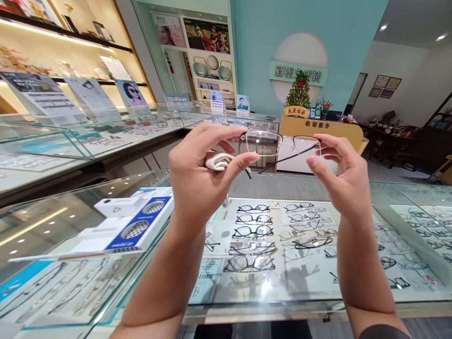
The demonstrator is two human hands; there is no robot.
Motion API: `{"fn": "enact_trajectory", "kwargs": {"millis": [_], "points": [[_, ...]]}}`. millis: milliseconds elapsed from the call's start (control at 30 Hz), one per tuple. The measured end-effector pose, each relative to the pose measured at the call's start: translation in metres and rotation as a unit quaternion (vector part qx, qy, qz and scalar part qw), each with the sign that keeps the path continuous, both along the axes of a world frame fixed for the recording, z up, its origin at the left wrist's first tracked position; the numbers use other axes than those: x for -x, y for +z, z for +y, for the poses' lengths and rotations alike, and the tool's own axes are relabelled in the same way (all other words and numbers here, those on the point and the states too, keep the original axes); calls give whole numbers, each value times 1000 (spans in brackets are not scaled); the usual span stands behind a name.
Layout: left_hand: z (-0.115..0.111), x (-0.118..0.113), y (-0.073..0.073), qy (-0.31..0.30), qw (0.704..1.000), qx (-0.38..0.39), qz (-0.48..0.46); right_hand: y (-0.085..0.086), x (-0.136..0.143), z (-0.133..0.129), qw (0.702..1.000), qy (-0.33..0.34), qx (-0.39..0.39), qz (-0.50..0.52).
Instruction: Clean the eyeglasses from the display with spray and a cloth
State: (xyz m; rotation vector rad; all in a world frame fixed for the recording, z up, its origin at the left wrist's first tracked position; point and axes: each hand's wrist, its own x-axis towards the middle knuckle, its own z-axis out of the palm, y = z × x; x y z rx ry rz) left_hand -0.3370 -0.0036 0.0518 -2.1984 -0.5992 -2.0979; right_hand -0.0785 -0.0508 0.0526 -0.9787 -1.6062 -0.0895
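A pair of eyeglasses with a thin dark top rim is held up in front of me, above the glass counter. My left hand pinches its left end between thumb and fingers. Tucked in that same palm is a folded whitish cloth. At the other end of the glasses, my right hand grips the right corner of the frame with its fingertips. The temples point back toward me, and one slants across below the lenses.
Below my hands, a glass display case holds rows of eyeglasses. A blue-and-white box sits on the glass at left. More display counters run along the left. A cashier desk with a plant stands ahead.
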Motion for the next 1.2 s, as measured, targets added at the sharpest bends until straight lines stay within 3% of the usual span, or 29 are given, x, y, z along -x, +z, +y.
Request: {"fn": "enact_trajectory", "kwargs": {"millis": [267,433,667,867,1100,1200], "points": [[18,4,-2,-60,994,87,-9,-1,8,0,995,-25,-94,0],[21,5,-2,-81,987,142,2,-2,12,-2,993,-40,-114,-13],[26,3,-4,-104,979,173,2,-1,20,-5,980,-58,-187,-32],[25,-11,-11,-96,986,126,-43,-7,20,-2,978,-92,-171,-70],[32,-29,-21,-38,992,13,-118,-8,25,-4,979,-136,-131,-76],[33,-34,-25,-13,991,-13,-134,-7,25,-4,984,-122,-118,-62]]}}
